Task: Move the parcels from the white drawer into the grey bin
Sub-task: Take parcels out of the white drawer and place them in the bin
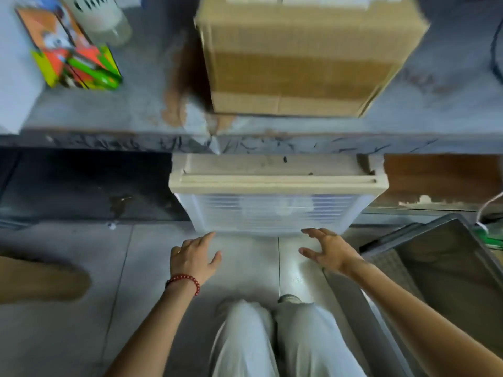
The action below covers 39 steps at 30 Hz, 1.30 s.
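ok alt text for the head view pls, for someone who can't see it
Both open hands, left and right, reach toward the front of a closed white drawer under a shelf; neither holds anything. A grey bin sits on the floor to the right, and a cardboard box rests on the shelf above.

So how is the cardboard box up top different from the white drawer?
The cardboard box is brown and you cannot see through it; the white drawer has a frosted, see-through front. The box sits on top of the grey shelf; the drawer sits below it, near the floor. Both hands reach toward the drawer, not the box. Both look boxy and closed.
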Available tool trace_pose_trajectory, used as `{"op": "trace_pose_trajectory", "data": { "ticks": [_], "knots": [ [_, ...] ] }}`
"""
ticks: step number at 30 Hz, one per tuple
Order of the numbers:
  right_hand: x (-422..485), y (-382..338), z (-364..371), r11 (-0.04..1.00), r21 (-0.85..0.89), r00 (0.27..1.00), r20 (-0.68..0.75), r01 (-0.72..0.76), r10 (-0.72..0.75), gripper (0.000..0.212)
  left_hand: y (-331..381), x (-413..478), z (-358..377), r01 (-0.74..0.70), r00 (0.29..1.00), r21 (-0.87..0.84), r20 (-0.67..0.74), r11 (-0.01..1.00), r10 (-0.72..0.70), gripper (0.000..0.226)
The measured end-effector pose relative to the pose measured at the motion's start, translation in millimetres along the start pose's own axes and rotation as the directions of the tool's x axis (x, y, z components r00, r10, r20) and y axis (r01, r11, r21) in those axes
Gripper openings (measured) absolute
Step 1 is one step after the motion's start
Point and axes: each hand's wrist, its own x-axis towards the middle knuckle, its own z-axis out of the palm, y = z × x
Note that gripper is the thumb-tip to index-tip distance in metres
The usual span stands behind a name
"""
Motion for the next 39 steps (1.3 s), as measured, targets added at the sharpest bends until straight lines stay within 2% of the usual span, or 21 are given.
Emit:
{"op": "trace_pose_trajectory", "data": {
  "ticks": [4,8,12,20,23,26,28,31,34,36,39],
  "knots": [
    [53,32,54,0.998,0.034,0.997,0.065,-0.052,0.049,0.066,-11,38,63,0.032,0.998,-0.014,0.060,0.999,-0.031,0.062],
    [90,61,95,0.991,0.043,0.986,0.113,-0.129,0.124,0.080,-15,62,102,0.057,0.997,-0.044,0.050,0.997,-0.054,0.063],
    [108,77,113,0.986,0.074,0.988,0.051,-0.149,0.145,0.088,-19,80,117,0.062,0.998,-0.031,0.019,0.998,-0.061,0.061],
    [105,80,122,0.988,0.133,0.995,-0.043,-0.080,0.086,0.085,-27,71,122,0.034,0.998,-0.045,-0.057,0.998,-0.036,0.062],
    [97,83,128,0.990,0.132,0.996,-0.067,-0.047,0.057,0.084,-35,56,122,0.007,0.997,0.017,-0.080,1.000,-0.006,0.065],
    [81,88,137,0.989,0.147,0.997,-0.081,0.003,0.009,0.084,-42,46,117,-0.008,1.000,0.130,-0.025,0.991,0.012,0.069],
    [69,92,142,0.988,0.149,0.995,-0.098,0.041,-0.027,0.084,-46,42,109,-0.025,0.998,0.182,0.059,0.983,0.014,0.071],
    [49,94,145,0.989,0.133,0.993,-0.099,0.071,-0.058,0.083,-51,32,96,-0.072,0.973,0.195,0.228,0.978,0.027,0.073],
    [32,92,144,0.989,0.118,0.992,-0.101,0.093,-0.082,0.082,-60,17,84,-0.124,0.940,0.203,0.337,0.971,0.049,0.075],
    [22,89,145,0.987,0.120,0.989,-0.112,0.110,-0.096,0.081,-66,8,77,-0.136,0.936,0.216,0.348,0.967,0.054,0.074],
    [12,84,147,0.982,0.137,0.983,-0.146,0.133,-0.113,0.080,-66,-6,75,-0.119,0.956,0.197,0.288,0.973,0.059,0.072]
  ]
}}
